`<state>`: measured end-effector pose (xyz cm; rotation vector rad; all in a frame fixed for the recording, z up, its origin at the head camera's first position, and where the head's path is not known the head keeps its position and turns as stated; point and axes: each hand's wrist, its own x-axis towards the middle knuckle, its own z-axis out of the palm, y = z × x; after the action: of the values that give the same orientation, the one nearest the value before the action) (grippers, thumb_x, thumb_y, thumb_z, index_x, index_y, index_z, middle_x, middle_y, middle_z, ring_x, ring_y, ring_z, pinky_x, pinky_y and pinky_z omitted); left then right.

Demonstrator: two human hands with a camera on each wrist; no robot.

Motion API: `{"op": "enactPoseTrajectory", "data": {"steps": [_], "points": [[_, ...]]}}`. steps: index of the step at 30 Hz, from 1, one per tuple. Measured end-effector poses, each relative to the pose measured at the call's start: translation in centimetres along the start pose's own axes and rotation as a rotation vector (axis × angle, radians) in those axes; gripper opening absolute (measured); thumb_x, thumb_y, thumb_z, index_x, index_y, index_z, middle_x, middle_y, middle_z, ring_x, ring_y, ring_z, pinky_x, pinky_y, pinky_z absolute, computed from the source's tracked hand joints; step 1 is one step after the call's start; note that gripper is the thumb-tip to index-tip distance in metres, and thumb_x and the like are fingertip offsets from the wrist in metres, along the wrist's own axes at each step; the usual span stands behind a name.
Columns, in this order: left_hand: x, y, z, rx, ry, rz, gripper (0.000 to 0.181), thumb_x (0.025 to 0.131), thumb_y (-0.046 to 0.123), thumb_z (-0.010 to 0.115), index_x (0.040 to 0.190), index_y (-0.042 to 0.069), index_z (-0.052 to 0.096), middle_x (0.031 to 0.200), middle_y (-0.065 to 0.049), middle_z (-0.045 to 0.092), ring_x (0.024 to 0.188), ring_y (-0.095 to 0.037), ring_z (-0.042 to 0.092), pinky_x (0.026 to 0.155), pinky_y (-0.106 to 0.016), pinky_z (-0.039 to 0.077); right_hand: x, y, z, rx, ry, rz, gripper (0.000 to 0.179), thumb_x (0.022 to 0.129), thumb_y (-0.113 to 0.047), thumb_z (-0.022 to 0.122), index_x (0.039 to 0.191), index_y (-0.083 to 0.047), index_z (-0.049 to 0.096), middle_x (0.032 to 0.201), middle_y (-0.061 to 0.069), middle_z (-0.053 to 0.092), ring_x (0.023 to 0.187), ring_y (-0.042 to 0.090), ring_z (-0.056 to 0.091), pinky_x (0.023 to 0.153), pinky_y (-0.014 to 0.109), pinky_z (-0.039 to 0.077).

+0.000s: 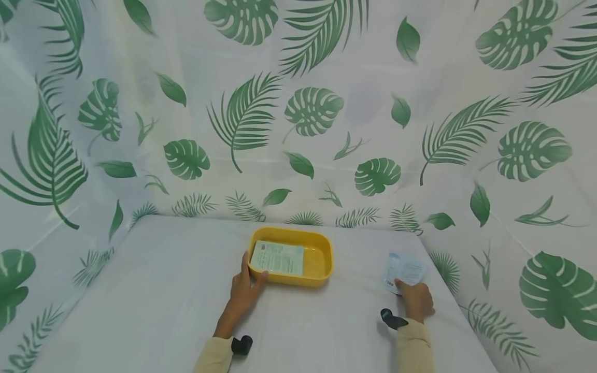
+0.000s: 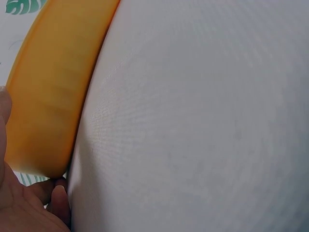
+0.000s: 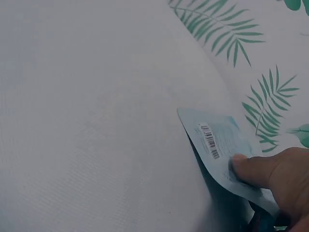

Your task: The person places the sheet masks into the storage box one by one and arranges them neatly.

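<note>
A yellow rectangular tray (image 1: 318, 280) sits on the white table, and a pale green printed packet (image 1: 278, 258) lies in its left part. My left hand (image 1: 244, 287) grips the tray's near left corner, thumb at the front rim and fingers along the left side. In the left wrist view the tray's outer wall (image 2: 55, 87) rises beside the fingers. Over at the right, my right hand (image 1: 416, 300) pinches a light blue flat pouch (image 1: 404, 270) by its near edge. The right wrist view shows the thumb on top of the pouch near a barcode (image 3: 209, 141); the fingers beneath are mostly hidden.
White cloth covers the table (image 1: 154, 290). A leaf-printed curtain (image 1: 326, 155) stands behind and along both sides, close to the right hand. Each wrist carries a black camera mount, one on the left (image 1: 242, 345) and one on the right (image 1: 393, 319).
</note>
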<state>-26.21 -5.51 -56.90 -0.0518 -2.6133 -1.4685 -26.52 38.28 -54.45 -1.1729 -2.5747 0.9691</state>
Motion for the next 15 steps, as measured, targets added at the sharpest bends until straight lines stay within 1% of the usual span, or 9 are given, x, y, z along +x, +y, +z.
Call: {"op": "enactPoseTrajectory", "data": {"steps": [3,6,7,9,10,11,12,13,15], "points": [[0.1,0.0,-0.2,0.003,-0.006,0.008,0.086,0.096,0.042,0.059,0.156,0.005,0.01,0.147,-0.035,0.037,0.129,-0.053,0.043,0.105,-0.063,0.035,0.0,0.2,0.1,0.067,0.018,0.025,0.06,0.094,-0.037,0.052,0.115,0.019,0.052,0.118,0.037,0.055,0.106,0.051,0.053,0.093,0.06,0.039],[0.2,-0.2,-0.3,0.005,0.005,0.027,0.085,0.096,0.041,0.06,0.155,0.004,0.012,0.144,-0.036,0.04,0.127,-0.053,0.045,0.103,-0.062,0.037,-0.1,0.3,-0.1,0.17,0.021,0.079,0.059,0.098,-0.035,0.045,0.12,0.019,0.053,0.124,0.037,0.054,0.114,0.052,0.051,0.099,0.058,0.04],[0.2,-0.3,-0.2,0.006,0.01,0.032,0.085,0.095,0.04,0.061,0.155,0.003,0.012,0.144,-0.036,0.04,0.127,-0.053,0.046,0.103,-0.062,0.037,-0.1,0.4,-0.2,0.203,0.018,0.093,0.058,0.098,-0.034,0.044,0.122,0.019,0.053,0.125,0.037,0.053,0.116,0.052,0.05,0.1,0.058,0.04],[0.2,-0.5,-0.1,0.01,0.015,0.033,0.085,0.095,0.04,0.061,0.155,0.004,0.013,0.144,-0.036,0.041,0.126,-0.053,0.047,0.102,-0.061,0.038,-0.4,0.5,-0.5,0.245,-0.006,0.111,0.057,0.098,-0.03,0.047,0.125,0.02,0.051,0.127,0.037,0.053,0.119,0.052,0.049,0.103,0.057,0.039],[0.2,-0.6,0.0,0.011,0.012,0.029,0.086,0.095,0.041,0.061,0.155,0.004,0.012,0.144,-0.036,0.04,0.127,-0.052,0.047,0.103,-0.061,0.038,-0.6,0.6,-0.7,0.246,-0.026,0.111,0.057,0.096,-0.029,0.051,0.124,0.02,0.051,0.123,0.037,0.055,0.116,0.051,0.05,0.102,0.057,0.04],[0.2,-0.7,0.1,0.01,0.009,0.026,0.086,0.095,0.042,0.06,0.155,0.005,0.011,0.145,-0.035,0.04,0.127,-0.052,0.047,0.104,-0.061,0.038,-0.8,0.8,-0.9,0.223,-0.058,0.098,0.058,0.095,-0.028,0.054,0.123,0.022,0.05,0.117,0.037,0.057,0.113,0.051,0.051,0.1,0.058,0.041],[0.2,-0.8,0.1,0.009,0.005,0.022,0.086,0.095,0.043,0.06,0.156,0.005,0.011,0.146,-0.034,0.039,0.128,-0.051,0.046,0.104,-0.06,0.038,-0.9,0.8,-1.2,0.181,-0.097,0.077,0.057,0.093,-0.029,0.058,0.117,0.022,0.053,0.107,0.035,0.06,0.104,0.048,0.055,0.095,0.056,0.044],[0.2,-0.8,0.1,0.004,0.001,0.015,0.087,0.095,0.044,0.06,0.156,0.006,0.01,0.147,-0.034,0.038,0.129,-0.051,0.045,0.105,-0.06,0.037,-0.9,0.8,-1.5,0.136,-0.154,0.049,0.055,0.092,-0.031,0.06,0.11,0.021,0.058,0.096,0.031,0.064,0.093,0.044,0.057,0.089,0.053,0.046],[0.3,-0.8,0.1,-0.008,-0.002,0.005,0.087,0.095,0.044,0.059,0.156,0.007,0.009,0.148,-0.033,0.037,0.13,-0.051,0.043,0.106,-0.061,0.035,-0.9,0.6,-2.1,0.052,-0.263,-0.027,0.052,0.092,-0.036,0.061,0.094,0.016,0.066,0.077,0.02,0.066,0.076,0.033,0.055,0.077,0.045,0.046]]}}
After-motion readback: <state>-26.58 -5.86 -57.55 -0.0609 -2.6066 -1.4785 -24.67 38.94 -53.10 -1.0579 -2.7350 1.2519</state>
